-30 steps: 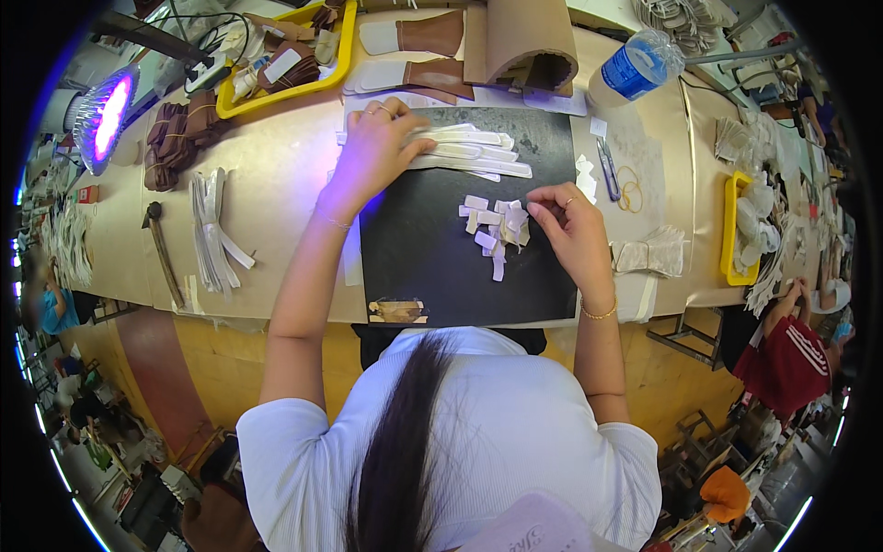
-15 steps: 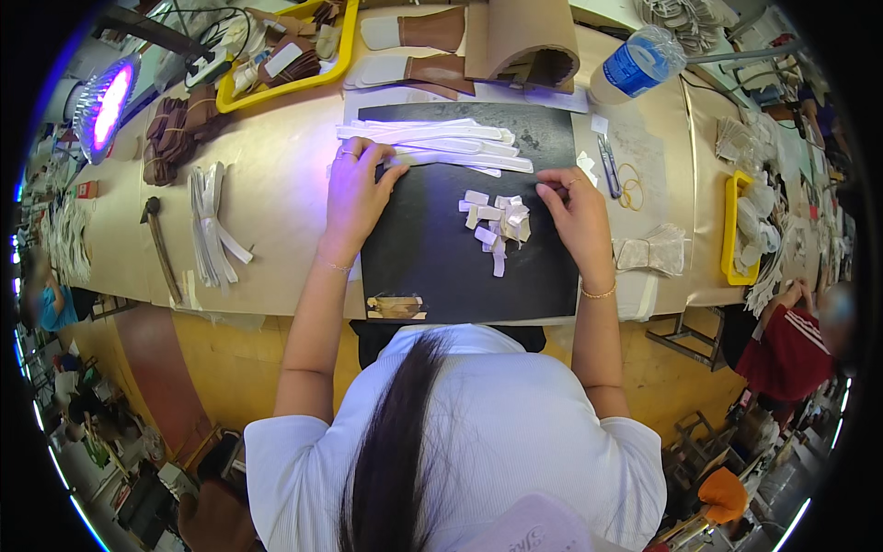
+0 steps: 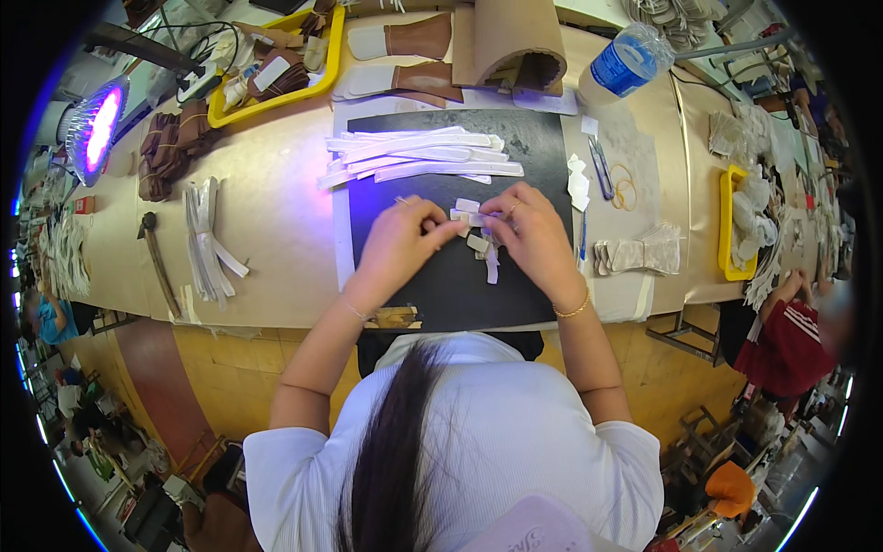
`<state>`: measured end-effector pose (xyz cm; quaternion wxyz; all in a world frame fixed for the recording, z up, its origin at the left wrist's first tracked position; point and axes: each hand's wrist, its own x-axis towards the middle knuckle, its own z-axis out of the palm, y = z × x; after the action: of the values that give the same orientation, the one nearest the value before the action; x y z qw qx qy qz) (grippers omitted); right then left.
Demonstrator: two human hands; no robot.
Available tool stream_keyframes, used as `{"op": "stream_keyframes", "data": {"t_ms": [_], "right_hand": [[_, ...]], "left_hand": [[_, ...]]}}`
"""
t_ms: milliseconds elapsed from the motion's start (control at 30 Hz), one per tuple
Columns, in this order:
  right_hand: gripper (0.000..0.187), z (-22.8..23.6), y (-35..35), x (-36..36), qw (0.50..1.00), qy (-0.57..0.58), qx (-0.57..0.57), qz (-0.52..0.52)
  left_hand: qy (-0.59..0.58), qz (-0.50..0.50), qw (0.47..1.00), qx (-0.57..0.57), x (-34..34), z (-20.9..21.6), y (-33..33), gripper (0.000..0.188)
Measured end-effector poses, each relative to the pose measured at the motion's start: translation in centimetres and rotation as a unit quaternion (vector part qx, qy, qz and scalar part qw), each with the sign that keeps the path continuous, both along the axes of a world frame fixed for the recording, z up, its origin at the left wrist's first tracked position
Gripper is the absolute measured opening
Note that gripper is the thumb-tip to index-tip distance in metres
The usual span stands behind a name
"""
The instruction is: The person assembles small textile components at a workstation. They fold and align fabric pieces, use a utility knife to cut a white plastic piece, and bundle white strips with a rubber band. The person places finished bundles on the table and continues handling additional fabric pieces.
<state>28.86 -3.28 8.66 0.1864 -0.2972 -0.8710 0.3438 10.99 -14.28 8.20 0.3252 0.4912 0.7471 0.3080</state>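
Small white rectangular pieces (image 3: 478, 243) lie in a loose pile on the black mat (image 3: 414, 290). At the pile's left side is my left hand (image 3: 403, 241), thumb and forefinger closed at the edge of a small white piece. From the right, my right hand (image 3: 535, 237) closes its fingertips on a small white piece at the top of the pile; the fingers partly hide it. Beyond both hands, a stack of long white strips (image 3: 423, 155) lies across the far part of the mat, touched by neither hand.
Left of the mat are a bundle of white strips (image 3: 204, 241), a hammer (image 3: 158, 265), brown bundled pieces (image 3: 170, 147) and a lit lamp (image 3: 97, 131). A yellow tray (image 3: 337, 46) stands far left. A cutter knife (image 3: 601, 167), rubber bands (image 3: 624, 189) and a bottle (image 3: 625, 63) are at right.
My left hand has left the long strips and come nearer, to the small pieces. My right hand has moved left onto the same pile. The strips have shifted slightly left.
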Motion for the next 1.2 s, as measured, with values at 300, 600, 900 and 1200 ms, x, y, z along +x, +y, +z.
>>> {"op": "stream_keyframes", "data": {"t_ms": [300, 600, 900, 1200], "right_hand": [[0.011, -0.9, -0.7, -0.8, 0.993, -0.103, 0.026, 0.051], [0.013, 0.6, -1.9, -2.2, 0.998, 0.011, 0.016, 0.052], [0.029, -0.1, -0.9, -1.8, 0.980, -0.134, 0.038, 0.141], [0.019, 1.6, -0.6, -1.1, 0.980, 0.108, -0.071, 0.149]], "left_hand": [[-0.168, 0.041, 0.977, -0.128, 0.0, -0.3, -0.4, 0.018], [-0.352, 0.054, 0.929, -0.096, -2.0, -1.3, -2.1, 0.016], [-0.309, 0.047, 0.944, -0.102, -3.3, -0.2, -3.6, 0.014], [-0.693, -0.034, 0.707, -0.135, -2.0, -1.0, -2.3, 0.021]]}}
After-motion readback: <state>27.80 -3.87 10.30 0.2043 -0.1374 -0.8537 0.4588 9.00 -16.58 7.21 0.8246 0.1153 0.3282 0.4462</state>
